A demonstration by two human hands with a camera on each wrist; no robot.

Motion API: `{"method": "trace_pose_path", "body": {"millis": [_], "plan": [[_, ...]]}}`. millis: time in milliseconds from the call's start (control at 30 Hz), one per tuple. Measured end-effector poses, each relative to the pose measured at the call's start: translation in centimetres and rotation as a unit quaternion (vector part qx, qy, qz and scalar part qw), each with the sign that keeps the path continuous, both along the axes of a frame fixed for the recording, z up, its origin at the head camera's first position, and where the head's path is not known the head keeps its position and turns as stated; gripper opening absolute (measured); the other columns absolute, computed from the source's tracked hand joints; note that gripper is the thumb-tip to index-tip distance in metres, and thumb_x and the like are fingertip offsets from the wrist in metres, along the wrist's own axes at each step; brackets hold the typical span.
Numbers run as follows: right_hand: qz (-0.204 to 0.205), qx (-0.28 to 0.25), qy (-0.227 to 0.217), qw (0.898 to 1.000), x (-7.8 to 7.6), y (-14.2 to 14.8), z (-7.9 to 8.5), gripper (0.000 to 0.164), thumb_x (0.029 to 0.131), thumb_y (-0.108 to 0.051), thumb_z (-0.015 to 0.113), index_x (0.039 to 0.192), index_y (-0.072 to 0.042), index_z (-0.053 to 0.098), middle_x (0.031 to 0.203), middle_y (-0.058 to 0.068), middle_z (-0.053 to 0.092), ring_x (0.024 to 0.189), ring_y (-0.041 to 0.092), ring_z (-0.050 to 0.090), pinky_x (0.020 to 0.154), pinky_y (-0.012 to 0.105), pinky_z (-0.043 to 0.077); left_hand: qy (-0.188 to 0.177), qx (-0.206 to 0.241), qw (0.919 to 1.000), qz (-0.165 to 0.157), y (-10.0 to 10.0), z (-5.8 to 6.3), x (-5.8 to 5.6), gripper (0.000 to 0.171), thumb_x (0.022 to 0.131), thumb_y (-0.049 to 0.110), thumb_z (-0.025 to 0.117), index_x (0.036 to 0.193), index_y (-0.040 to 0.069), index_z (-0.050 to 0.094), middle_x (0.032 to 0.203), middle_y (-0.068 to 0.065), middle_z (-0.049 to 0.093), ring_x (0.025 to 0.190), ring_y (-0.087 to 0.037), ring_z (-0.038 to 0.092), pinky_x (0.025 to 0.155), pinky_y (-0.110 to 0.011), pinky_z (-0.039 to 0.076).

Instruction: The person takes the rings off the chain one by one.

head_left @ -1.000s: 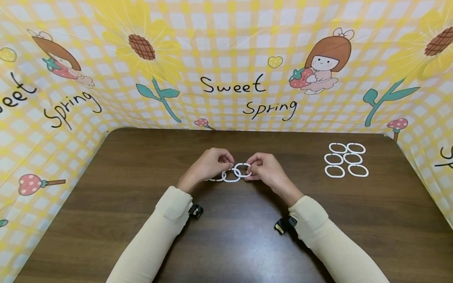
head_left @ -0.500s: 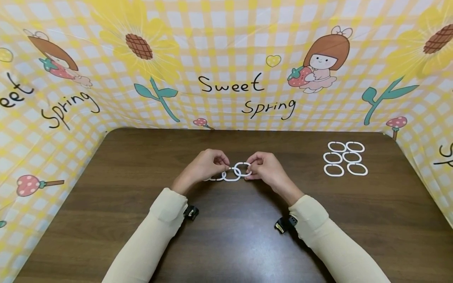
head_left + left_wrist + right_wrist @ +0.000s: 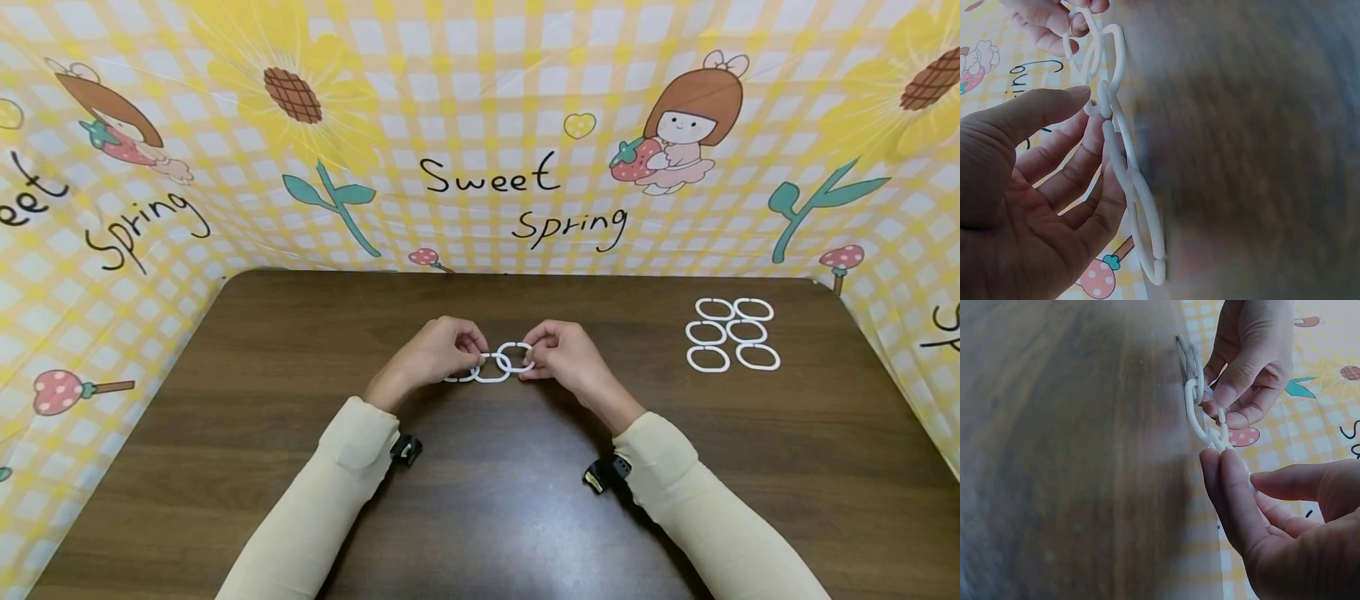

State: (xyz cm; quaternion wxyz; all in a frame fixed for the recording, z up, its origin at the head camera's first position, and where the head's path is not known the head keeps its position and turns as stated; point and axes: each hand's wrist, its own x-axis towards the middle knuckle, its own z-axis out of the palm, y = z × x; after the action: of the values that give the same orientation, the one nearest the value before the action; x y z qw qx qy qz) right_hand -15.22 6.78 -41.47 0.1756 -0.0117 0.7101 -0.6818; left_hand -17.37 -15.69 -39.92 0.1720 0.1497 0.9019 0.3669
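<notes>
A short chain of white plastic oval links [image 3: 492, 381] lies between the two hands near the table's middle. My left hand [image 3: 433, 354] pinches the upper edge of a middle link between thumb and fingertips, at the split in its ring. The far left link [image 3: 1152, 209] hangs below those fingers in the left wrist view; in the head view the hand partly covers it. My right hand [image 3: 567, 354] pinches the right end link [image 3: 516, 344] by its outer side. That end link passes through the middle one; the right fingers hide part of it in the right wrist view.
Several loose white links [image 3: 708, 371] lie in two columns at the back right of the brown wooden table [image 3: 480, 517]. A yellow checked cloth [image 3: 480, 108] stands as a wall along the back and both sides.
My left hand and forearm have shifted slightly left, with the thumb and fingertips staying at the middle link. My right hand keeps its hold on the end link, nearly still.
</notes>
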Motion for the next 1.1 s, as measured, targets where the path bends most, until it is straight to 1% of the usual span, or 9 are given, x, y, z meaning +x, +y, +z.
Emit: {"method": "trace_pose_path", "body": {"millis": [167,300,667,867,1100], "plan": [[0.0,0.002,-0.003,1.0,-0.08,0.03,-0.18,0.026,0.092,0.015,0.047,0.115,0.02,0.056,0.081,0.011,0.063,0.071,0.016,0.067,0.072,0.031,0.064,-0.005,0.0,1.0,0.002,0.04,0.02,0.09,0.005,0.093,0.006,0.073,0.098,0.007,0.075,0.085,-0.004,0.069,0.076,-0.014,0.061,0.069,-0.026,0.049],[-0.001,0.003,-0.004,1.0,-0.12,-0.03,-0.22,0.026,0.092,0.015,0.046,0.116,0.019,0.057,0.081,0.011,0.062,0.071,0.015,0.067,0.072,0.032,0.064,-0.008,-0.001,1.0,-0.002,0.15,0.01,0.13,0.005,0.093,0.005,0.073,0.098,0.005,0.074,0.085,-0.005,0.069,0.076,-0.014,0.061,0.068,-0.025,0.049],[-0.001,0.005,-0.002,1.0,0.0,-0.02,0.1,0.026,0.092,0.016,0.047,0.115,0.019,0.057,0.081,0.011,0.062,0.072,0.016,0.067,0.074,0.034,0.065,-0.006,-0.007,0.9999,-0.005,0.43,0.1,0.2,0.007,0.092,0.0,0.071,0.098,0.003,0.074,0.082,-0.004,0.068,0.075,-0.013,0.06,0.067,-0.024,0.049],[-0.003,0.003,-0.002,1.0,-0.01,-0.03,0.1,0.026,0.091,0.016,0.046,0.115,0.02,0.057,0.081,0.011,0.062,0.072,0.016,0.067,0.075,0.036,0.065,-0.006,-0.004,1.0,-0.005,0.3,0.1,0.21,0.008,0.091,-0.001,0.07,0.098,0.003,0.074,0.082,-0.004,0.068,0.073,-0.013,0.059,0.066,-0.024,0.048],[-0.005,0.001,-0.004,1.0,-0.02,-0.02,0.04,0.026,0.092,0.015,0.046,0.115,0.019,0.057,0.081,0.011,0.061,0.072,0.016,0.066,0.074,0.035,0.065,-0.007,-0.005,1.0,0.0,0.2,0.1,0.16,0.008,0.091,0.0,0.07,0.097,0.004,0.073,0.083,-0.005,0.068,0.073,-0.014,0.059,0.065,-0.025,0.048]]}}
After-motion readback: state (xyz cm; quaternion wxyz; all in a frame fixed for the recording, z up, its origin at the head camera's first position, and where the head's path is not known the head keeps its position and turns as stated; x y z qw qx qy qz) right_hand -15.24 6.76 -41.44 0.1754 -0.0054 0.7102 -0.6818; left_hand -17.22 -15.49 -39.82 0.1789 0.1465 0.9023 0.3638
